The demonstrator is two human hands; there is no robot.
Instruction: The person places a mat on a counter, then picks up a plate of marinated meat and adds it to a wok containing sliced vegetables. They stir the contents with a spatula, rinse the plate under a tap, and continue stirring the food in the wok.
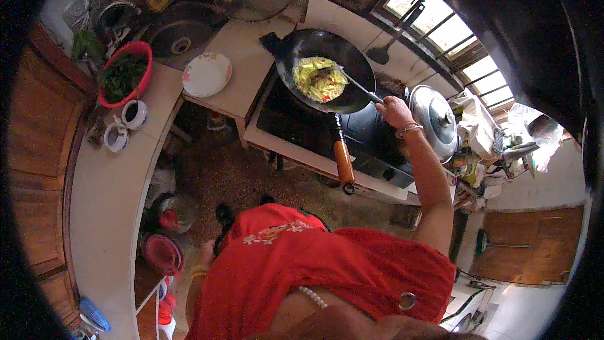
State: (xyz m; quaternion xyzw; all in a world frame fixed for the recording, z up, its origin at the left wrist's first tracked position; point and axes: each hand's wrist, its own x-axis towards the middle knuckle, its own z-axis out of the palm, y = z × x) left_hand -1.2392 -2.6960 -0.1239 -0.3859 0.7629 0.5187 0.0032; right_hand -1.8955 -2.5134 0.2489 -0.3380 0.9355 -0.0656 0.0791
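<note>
My right hand [395, 112] grips the handle of a metal cooking utensil [361, 86], probably a spatula or ladle. Its head rests among yellow-green chopped food [317, 78] with red bits, in pale liquid. The food lies at the bottom of a dark wok [344, 49] on the stove [292, 120]. From the wok a wooden handle [344, 160] points back toward me. Down at my side, beside the red garment [302, 255], is my left hand [206, 252]; its fingers are mostly hidden.
A floral plate [207, 74] lies on the counter left of the wok. Further left are a red basin [147, 73] of leafy greens, two white cups [116, 138] and a sink [181, 26]. A lidded metal pot [433, 120] stands right of my hand. A spatula [380, 54] hangs by the window.
</note>
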